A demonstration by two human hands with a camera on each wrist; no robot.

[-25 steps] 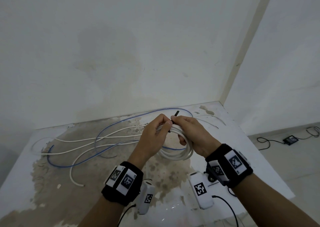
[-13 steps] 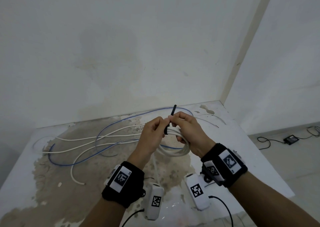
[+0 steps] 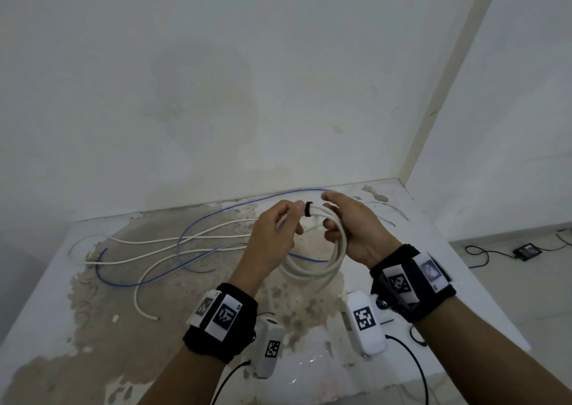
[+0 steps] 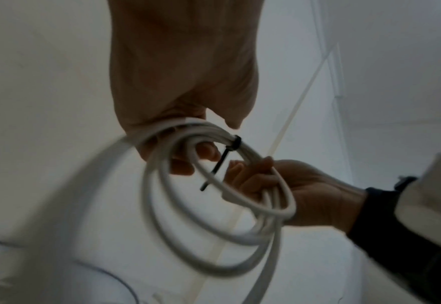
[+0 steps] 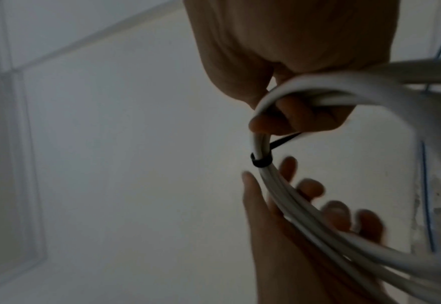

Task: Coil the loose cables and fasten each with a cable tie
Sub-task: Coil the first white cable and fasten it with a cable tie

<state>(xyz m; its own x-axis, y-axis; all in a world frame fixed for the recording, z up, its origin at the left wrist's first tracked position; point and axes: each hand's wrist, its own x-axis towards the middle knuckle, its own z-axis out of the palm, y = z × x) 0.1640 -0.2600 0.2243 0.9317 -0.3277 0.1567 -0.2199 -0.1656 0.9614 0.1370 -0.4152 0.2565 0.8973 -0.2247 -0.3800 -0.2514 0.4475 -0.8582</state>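
Loose white and blue cables (image 3: pixel 161 243) are lying across the desk (image 3: pixel 46 281) toward its left edge. Above its middle, the coiled white cable (image 3: pixel 312 268) is hanging; the left hand (image 3: pixel 275 234) and right hand (image 3: pixel 353 228) are each grasping it beside the black cable tie (image 3: pixel 308 209), probably keeping the loops bunched.

We are in a bare, unfinished room: plain stained white walls (image 3: pixel 216 79) meeting at a corner, a worn, flaking table (image 3: pixel 93 327), a power adapter (image 3: pixel 527 251) on the floor far right.
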